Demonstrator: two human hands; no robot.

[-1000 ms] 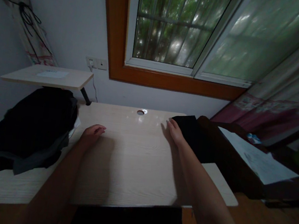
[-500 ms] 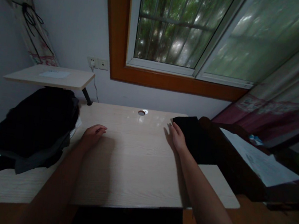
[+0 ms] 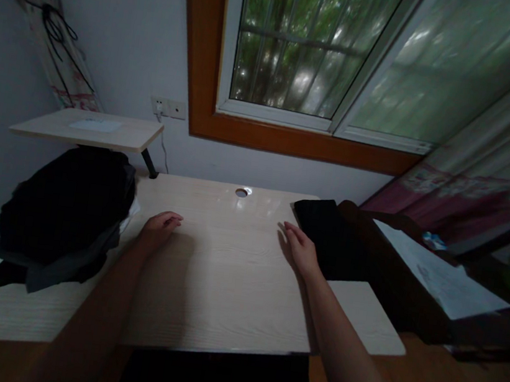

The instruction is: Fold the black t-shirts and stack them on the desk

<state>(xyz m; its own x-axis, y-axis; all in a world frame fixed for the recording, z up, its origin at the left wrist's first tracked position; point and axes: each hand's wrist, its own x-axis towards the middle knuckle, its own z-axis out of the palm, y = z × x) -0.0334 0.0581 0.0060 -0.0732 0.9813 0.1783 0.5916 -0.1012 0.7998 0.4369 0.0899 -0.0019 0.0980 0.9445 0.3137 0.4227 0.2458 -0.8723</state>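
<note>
My left hand is on its side at the left part of the pale wooden desk. Its fingers are loosely bent, and I see nothing in them. Nearest to it is a heap of black and grey cloth, just to the left. My right hand is at the right part of the desk with its fingers stretched out, holding nothing. Close beside it, on the right, is a flat black cloth. Between the hands there is only bare desktop.
A raised shelf with a white paper stands over the back of the cloth heap. A round cable hole is near the desk's back edge. Beyond the right side is dark brown furniture with a white sheet.
My right hand has drawn back slightly towards me, away from the black cloth's far corner. My left hand has hardly moved. The view has shifted a little.
</note>
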